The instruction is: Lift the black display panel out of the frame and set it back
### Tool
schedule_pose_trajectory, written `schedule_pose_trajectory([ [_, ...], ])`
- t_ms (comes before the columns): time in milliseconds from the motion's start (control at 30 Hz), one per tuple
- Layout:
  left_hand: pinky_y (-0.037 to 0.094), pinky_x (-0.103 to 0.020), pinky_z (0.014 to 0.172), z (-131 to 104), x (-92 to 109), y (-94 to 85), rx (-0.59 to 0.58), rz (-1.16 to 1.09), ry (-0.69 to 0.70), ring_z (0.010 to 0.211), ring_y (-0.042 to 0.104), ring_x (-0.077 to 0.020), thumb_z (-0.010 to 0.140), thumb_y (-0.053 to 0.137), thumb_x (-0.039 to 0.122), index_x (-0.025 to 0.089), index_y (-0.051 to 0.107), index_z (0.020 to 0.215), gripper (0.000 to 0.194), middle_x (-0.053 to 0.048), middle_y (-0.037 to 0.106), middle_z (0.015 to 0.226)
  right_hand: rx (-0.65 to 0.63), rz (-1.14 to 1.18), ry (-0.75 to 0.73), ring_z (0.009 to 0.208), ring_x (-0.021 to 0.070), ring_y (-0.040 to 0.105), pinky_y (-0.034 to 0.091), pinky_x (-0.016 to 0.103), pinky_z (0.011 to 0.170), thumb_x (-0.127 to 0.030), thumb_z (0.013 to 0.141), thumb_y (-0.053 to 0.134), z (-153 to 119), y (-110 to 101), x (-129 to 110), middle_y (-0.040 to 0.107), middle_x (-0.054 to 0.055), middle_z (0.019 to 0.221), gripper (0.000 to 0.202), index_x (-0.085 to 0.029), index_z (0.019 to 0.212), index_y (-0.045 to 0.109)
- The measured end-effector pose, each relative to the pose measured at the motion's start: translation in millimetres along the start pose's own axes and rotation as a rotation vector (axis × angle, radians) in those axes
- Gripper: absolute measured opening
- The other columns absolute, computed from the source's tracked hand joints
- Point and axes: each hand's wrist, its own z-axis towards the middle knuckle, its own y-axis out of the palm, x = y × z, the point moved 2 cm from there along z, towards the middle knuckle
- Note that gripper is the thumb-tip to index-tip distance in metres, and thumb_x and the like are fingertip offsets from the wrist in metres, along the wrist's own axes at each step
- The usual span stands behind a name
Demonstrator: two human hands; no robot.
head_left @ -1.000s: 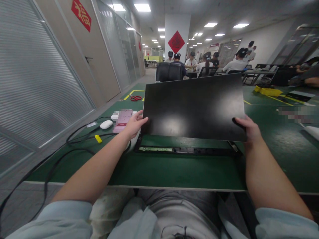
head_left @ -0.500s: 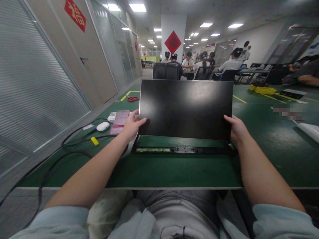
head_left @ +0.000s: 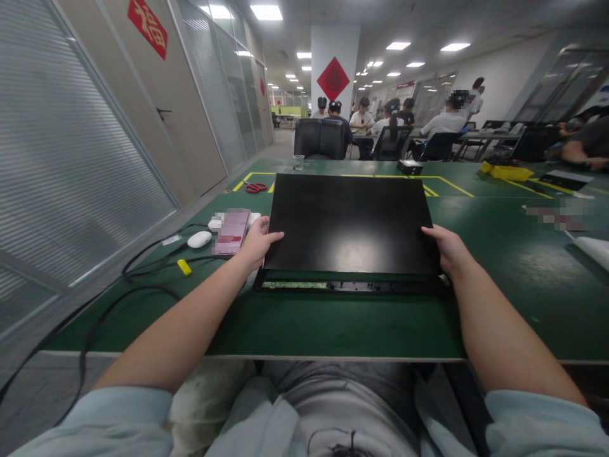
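A black display panel [head_left: 349, 222] is held by its two short sides, its far edge tilted up. My left hand [head_left: 258, 244] grips the left side, thumb on the front face and fingers behind. On the right side my right hand [head_left: 450, 249] does the same, with its fingers mostly hidden. Beneath the panel lies a black frame [head_left: 380, 287], of which mainly the near strip shows. A green circuit board [head_left: 295, 285] sits in that strip's left half. The panel's near edge is just above the strip; whether they touch I cannot tell.
Left of the panel are a phone [head_left: 231, 231], a white mouse [head_left: 199, 239], a yellow piece [head_left: 184, 267] and black cables [head_left: 143, 289]. Red-handled scissors [head_left: 255, 188], a clear cup [head_left: 298, 162] and a small black box [head_left: 410, 167] stand farther back on the green table [head_left: 333, 330].
The panel has tilted down flatter, its far edge dropping and near edge coming closer to the frame strip. The cup and small box behind it have come into view. Both hands keep their hold.
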Motion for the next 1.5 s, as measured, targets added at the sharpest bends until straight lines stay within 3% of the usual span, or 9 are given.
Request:
schedule_pose_trajectory([
  [233, 0.06, -0.047, 0.091, 1.4, -8.4, -0.8, 0.063, 0.043, -0.038, 0.089, 0.076, -0.0262, 0.057, 0.078, 0.012, 0.025, 0.049, 0.098, 0.052, 0.002, 0.075, 0.089, 0.028, -0.037, -0.02, 0.061, 0.0207, 0.069, 0.057, 0.031, 0.055, -0.014, 0.062, 0.077, 0.0, 2.3, 2.2, 0.076, 0.004, 0.073, 0.027, -0.019, 0.089, 0.076],
  [567, 0.058, -0.055, 0.1, 4.6, -15.3, -3.2, 0.049, 0.14, -0.034, 0.105, 0.076, -0.0318, 0.059, 0.089, 0.011, 0.025, 0.046, 0.102, 0.062, -0.004, 0.075, 0.099, 0.065, -0.1, -0.011, 0.053, 0.0192, 0.067, 0.055, 0.027, 0.045, -0.012, 0.06, 0.088, 3.8, -0.6, 9.4, 0.073, 0.003, 0.067, 0.027, -0.02, 0.078, 0.069],
  [733, 0.056, -0.054, 0.105, 1.4, -13.5, 0.8, 0.037, 0.125, -0.025, 0.114, 0.074, -0.032, 0.062, 0.086, 0.006, 0.023, 0.05, 0.114, 0.065, -0.007, 0.075, 0.11, 0.053, -0.154, 0.008, 0.051, 0.0189, 0.067, 0.054, 0.026, 0.042, -0.01, 0.063, 0.088, 7.0, -2.2, 10.2, 0.074, 0.004, 0.067, 0.025, -0.019, 0.078, 0.07],
  [1167, 0.055, -0.054, 0.108, 4.3, -16.0, -3.0, 0.03, 0.166, -0.034, 0.116, 0.073, -0.032, 0.062, 0.086, 0.006, 0.021, 0.054, 0.112, 0.061, -0.008, 0.076, 0.112, 0.057, -0.176, -0.006, 0.054, 0.0197, 0.069, 0.057, 0.027, 0.045, -0.005, 0.062, 0.087, 0.3, 4.0, 8.9, 0.075, 0.005, 0.07, 0.028, -0.018, 0.082, 0.073],
  [1367, 0.053, -0.052, 0.109, 7.4, -20.9, -6.5, 0.04, 0.252, 0.004, 0.117, 0.072, -0.0303, 0.062, 0.089, 0.006, 0.022, 0.054, 0.112, 0.062, -0.008, 0.074, 0.112, 0.025, -0.293, -0.031, 0.064, 0.0195, 0.071, 0.06, 0.028, 0.055, -0.014, 0.067, 0.087, 6.1, -0.4, 10.9, 0.077, 0.004, 0.076, 0.024, -0.02, 0.086, 0.073],
  [1500, 0.055, -0.053, 0.107, 8.5, -21.4, -8.0, 0.029, 0.264, -0.041, 0.111, 0.073, -0.03, 0.064, 0.087, 0.004, 0.021, 0.052, 0.112, 0.061, -0.006, 0.073, 0.107, 0.013, -0.346, -0.06, 0.068, 0.0212, 0.073, 0.061, 0.029, 0.057, -0.018, 0.067, 0.087, 9.1, -2.9, 11.7, 0.077, 0.004, 0.078, 0.026, -0.022, 0.087, 0.072],
])
